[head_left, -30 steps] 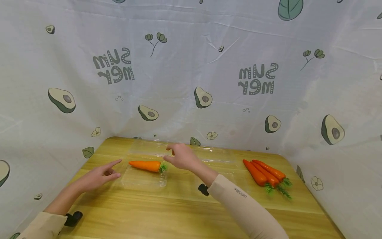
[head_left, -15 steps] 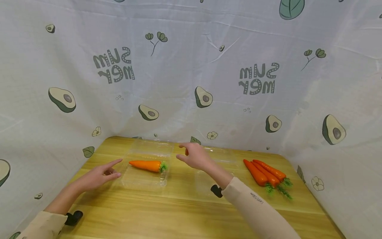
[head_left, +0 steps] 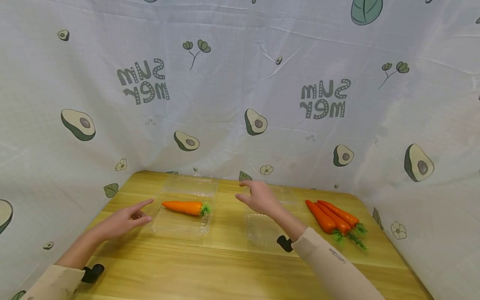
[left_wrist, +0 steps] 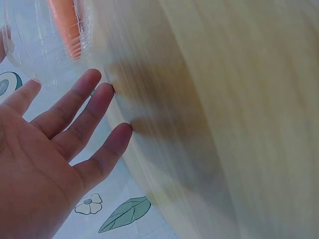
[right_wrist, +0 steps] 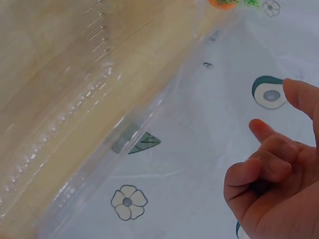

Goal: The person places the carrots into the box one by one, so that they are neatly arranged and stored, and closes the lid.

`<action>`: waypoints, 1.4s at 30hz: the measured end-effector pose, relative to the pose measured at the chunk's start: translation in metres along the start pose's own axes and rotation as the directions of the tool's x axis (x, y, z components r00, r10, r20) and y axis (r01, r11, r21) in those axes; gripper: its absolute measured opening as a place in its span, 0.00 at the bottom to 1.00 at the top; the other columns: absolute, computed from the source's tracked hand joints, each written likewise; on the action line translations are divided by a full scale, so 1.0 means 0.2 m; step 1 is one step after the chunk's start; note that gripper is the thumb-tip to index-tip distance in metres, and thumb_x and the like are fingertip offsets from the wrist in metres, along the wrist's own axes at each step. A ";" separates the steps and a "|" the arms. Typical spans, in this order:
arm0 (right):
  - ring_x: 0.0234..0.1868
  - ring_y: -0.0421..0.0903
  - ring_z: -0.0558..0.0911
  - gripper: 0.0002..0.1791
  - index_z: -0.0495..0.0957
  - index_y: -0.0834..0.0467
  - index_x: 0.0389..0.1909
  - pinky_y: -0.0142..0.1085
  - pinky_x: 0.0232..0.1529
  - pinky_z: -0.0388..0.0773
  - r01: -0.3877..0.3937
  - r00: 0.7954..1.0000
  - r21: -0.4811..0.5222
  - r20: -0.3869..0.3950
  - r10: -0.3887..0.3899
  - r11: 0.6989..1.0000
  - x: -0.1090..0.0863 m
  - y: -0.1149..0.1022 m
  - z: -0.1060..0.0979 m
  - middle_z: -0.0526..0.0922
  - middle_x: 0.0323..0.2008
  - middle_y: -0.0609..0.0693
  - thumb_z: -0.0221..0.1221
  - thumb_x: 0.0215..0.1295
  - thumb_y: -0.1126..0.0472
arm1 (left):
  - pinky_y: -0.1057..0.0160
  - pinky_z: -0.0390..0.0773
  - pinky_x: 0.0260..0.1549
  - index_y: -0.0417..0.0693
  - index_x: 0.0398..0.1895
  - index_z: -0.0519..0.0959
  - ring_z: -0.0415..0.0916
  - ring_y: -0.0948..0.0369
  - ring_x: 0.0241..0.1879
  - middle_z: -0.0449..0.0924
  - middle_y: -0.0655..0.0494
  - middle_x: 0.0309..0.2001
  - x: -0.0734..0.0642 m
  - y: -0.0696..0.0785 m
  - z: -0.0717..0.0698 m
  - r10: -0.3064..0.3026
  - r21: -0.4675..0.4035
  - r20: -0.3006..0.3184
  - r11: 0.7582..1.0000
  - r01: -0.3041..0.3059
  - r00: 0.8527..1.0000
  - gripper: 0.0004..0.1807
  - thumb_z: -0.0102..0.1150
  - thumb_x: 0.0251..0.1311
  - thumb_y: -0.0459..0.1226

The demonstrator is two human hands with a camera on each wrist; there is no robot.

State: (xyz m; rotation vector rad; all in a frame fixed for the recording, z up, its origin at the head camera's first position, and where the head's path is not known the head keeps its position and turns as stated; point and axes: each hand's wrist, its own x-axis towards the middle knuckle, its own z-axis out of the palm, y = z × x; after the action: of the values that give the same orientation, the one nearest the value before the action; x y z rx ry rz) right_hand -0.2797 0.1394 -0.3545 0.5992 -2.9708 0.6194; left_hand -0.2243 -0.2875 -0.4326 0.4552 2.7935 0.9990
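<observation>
At the far left, my left hand [head_left: 123,221] is well spread, fingers extended and holding nothing; it has hardly moved over the last second. Its fingertips are near the left edge of the left container [head_left: 178,227], though I can't tell whether they touch it. Inside that clear plastic container lies a single carrot [head_left: 183,207], tip toward my left hand, leafy end to the right. The container's lid [head_left: 192,185] is folded open behind it.

Toward the middle, my right hand [head_left: 259,199] shows the real change: it has come across from beside the leafy end of that carrot and now hangs over the back of the right container [head_left: 258,231]. Thumb and index finger are apart, the other fingers loosely curled, with nothing held. I take this to mean that the single carrot is left lying free, and my right hand is done with it for now. The right container's lid [head_left: 286,193] is also open.

Farther right, three carrots [head_left: 331,218] lie bunched on the wooden surface [head_left: 210,271], untouched.
</observation>
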 end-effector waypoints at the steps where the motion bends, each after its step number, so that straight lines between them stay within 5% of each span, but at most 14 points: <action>1: 0.16 0.40 0.68 0.26 0.78 0.53 0.64 0.43 0.34 0.75 -0.004 1.000 0.003 -0.004 0.004 1.000 0.00 0.01 0.00 0.87 0.30 0.56 0.62 0.69 0.46 | 0.54 0.77 0.42 0.46 0.79 0.56 0.79 0.56 0.47 0.83 0.51 0.49 0.00 0.00 0.00 0.002 -0.002 0.001 1.000 -0.002 1.000 0.38 0.55 0.73 0.50; 7: 0.16 0.41 0.59 0.27 0.78 0.53 0.63 0.37 0.24 0.65 -0.039 0.999 0.007 -0.010 0.039 0.999 -0.03 0.07 -0.02 0.76 0.16 0.51 0.61 0.69 0.44 | 0.54 0.77 0.42 0.46 0.79 0.56 0.79 0.57 0.47 0.83 0.51 0.49 0.00 0.00 0.00 0.001 -0.015 0.005 1.000 -0.001 1.000 0.38 0.55 0.73 0.49; 17: 0.24 0.44 0.70 0.26 0.81 0.56 0.59 0.37 0.27 0.67 -0.077 0.994 0.020 -0.077 0.078 0.997 -0.10 0.20 -0.07 0.79 0.27 0.48 0.64 0.66 0.45 | 0.56 0.76 0.41 0.46 0.80 0.55 0.79 0.57 0.46 0.83 0.50 0.48 0.00 0.00 0.00 -0.010 -0.005 0.008 1.000 0.010 1.000 0.38 0.54 0.73 0.51; 25: 0.20 0.43 0.61 0.26 0.80 0.57 0.60 0.36 0.23 0.59 -0.114 0.989 0.084 -0.081 0.121 0.990 -0.16 0.30 -0.12 0.63 0.19 0.46 0.63 0.67 0.47 | 0.55 0.76 0.41 0.47 0.80 0.56 0.78 0.57 0.46 0.83 0.51 0.47 0.01 -0.01 0.00 -0.005 -0.015 0.006 1.000 0.005 1.000 0.38 0.55 0.73 0.50; 42: 0.16 0.42 0.59 0.28 0.79 0.59 0.61 0.33 0.18 0.56 -0.185 0.970 0.213 -0.114 0.213 0.959 -0.28 0.48 -0.18 0.59 0.17 0.44 0.63 0.68 0.45 | 0.54 0.76 0.42 0.47 0.79 0.56 0.78 0.57 0.46 0.83 0.52 0.47 0.00 -0.01 0.00 0.002 -0.014 0.003 1.000 -0.002 1.000 0.38 0.55 0.73 0.49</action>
State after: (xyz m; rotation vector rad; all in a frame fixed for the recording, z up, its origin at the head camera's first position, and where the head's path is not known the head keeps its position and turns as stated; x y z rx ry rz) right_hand -0.2655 0.2556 -0.3655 0.2536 -2.8807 0.9445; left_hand -0.2252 -0.2881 -0.4331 0.4570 2.7823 1.0162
